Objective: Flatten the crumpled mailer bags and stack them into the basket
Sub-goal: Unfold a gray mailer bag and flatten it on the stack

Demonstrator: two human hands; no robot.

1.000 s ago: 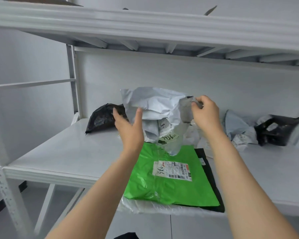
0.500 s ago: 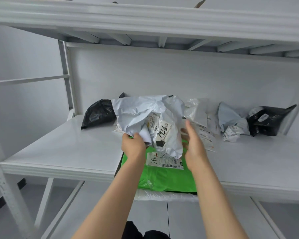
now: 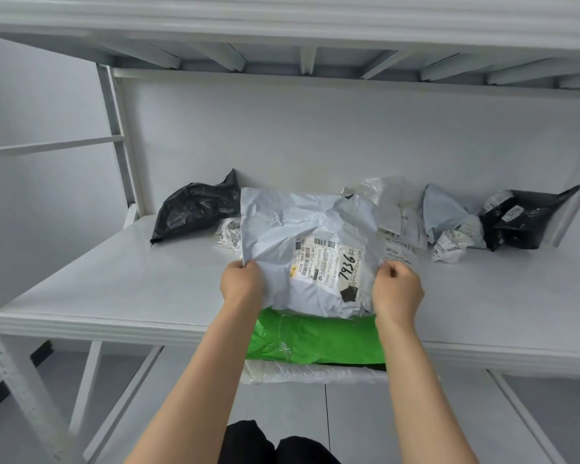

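Grey, thin plastic, the mailer bag (image 3: 302, 229) looks light, limp and slick, so the left hand (image 3: 241, 283) and right hand (image 3: 397, 289) each keep a pinching grip on a side edge, holding it just above the green mailer (image 3: 315, 339) on the shelf (image 3: 114, 279).

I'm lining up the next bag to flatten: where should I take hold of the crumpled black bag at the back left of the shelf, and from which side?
Probably pinch the black bag by the pointed corner sticking up at its right end, coming from above and in front: that corner stands clear of the bunched body, and the back panel blocks any reach from behind.
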